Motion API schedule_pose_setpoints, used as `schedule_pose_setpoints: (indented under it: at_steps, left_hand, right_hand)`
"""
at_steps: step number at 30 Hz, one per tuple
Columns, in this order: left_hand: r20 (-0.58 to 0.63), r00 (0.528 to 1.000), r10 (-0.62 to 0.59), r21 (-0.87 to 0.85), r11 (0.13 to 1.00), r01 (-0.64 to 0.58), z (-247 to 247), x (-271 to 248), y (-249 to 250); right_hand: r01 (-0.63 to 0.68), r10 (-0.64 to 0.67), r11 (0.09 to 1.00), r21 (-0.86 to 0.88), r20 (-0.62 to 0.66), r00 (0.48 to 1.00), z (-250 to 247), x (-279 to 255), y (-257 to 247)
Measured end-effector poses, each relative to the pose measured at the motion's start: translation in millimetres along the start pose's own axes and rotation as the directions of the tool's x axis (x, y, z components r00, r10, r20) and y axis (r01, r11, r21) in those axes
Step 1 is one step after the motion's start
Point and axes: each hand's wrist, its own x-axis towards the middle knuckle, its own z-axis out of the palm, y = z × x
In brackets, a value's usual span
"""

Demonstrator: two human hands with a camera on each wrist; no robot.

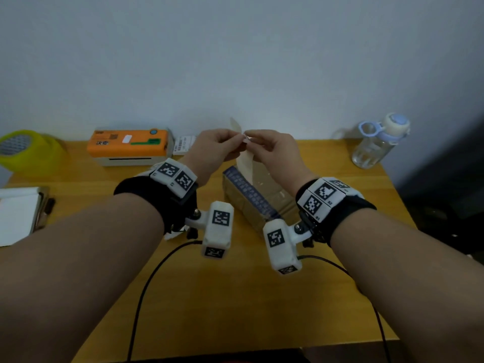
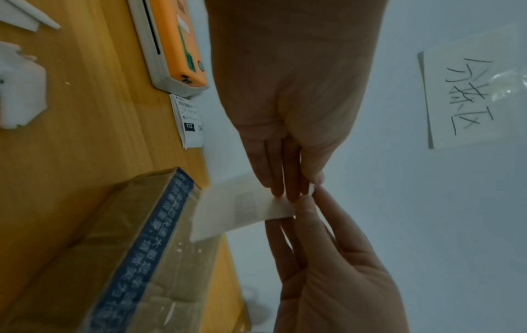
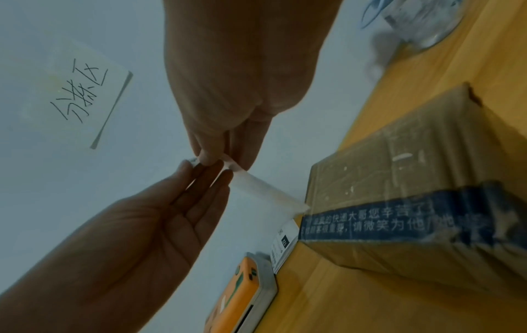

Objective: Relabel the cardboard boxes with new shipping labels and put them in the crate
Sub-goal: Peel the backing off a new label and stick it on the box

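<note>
Both hands up above the table, fingertips meeting at one spot: left hand [image 1: 213,148] pinches the top corner of a shipping label [image 2: 242,211] between thumb and fingers, right hand [image 1: 272,150] pinches the same corner from the other side, rest of the fingers fairly straight in the wrist views. Label hangs down from the pinch toward the cardboard box [image 1: 259,197], pale and semi-translucent, a strip of it poking up above the fingers in the head view; whether backing and sticker are parting there, cannot tell. Box lies on the wooden table [image 1: 235,297] right under the hands, between the wrists, brown with clear tape and a blue printed tape band [image 3: 385,222] along it. Behind left of the box an orange label printer [image 1: 129,146] at the wall, a stack of printed labels [image 2: 189,120] just beside it. Yellow tape roll [image 1: 28,149] far left, clear water bottle [image 1: 377,142] far right, white notepad [image 1: 18,213] at the left edge. Handwritten paper sign [image 2: 467,99] on the wall
</note>
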Motion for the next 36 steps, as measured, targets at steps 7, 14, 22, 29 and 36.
schedule_pose_setpoints:
  at_steps: [7,14,22,29,36]
  left_hand:
    - [0.025,1.000,-0.005,-0.088,0.996,0.007,12,-4,3]
    - [0.055,0.998,0.006,-0.103,0.995,-0.001,17,-1,8]
    - [0.007,1.000,0.022,-0.053,0.998,-0.021,20,1,12]
    - [-0.044,0.996,0.072,0.073,0.995,-0.068,14,4,10]
    - [-0.096,0.989,0.108,0.082,0.992,-0.101,12,7,7]
  right_hand:
    - [-0.016,0.017,0.998,0.054,-0.016,1.000,-14,-4,3]
    - [-0.046,0.049,0.993,0.109,-0.024,0.998,-23,-6,1]
    - [-0.052,0.054,0.989,0.141,-0.011,0.998,-24,-3,-2]
    - [-0.032,0.033,0.988,0.154,-0.002,0.999,-13,2,-4]
    - [-0.045,0.048,0.979,0.197,-0.008,0.999,-6,5,-6]
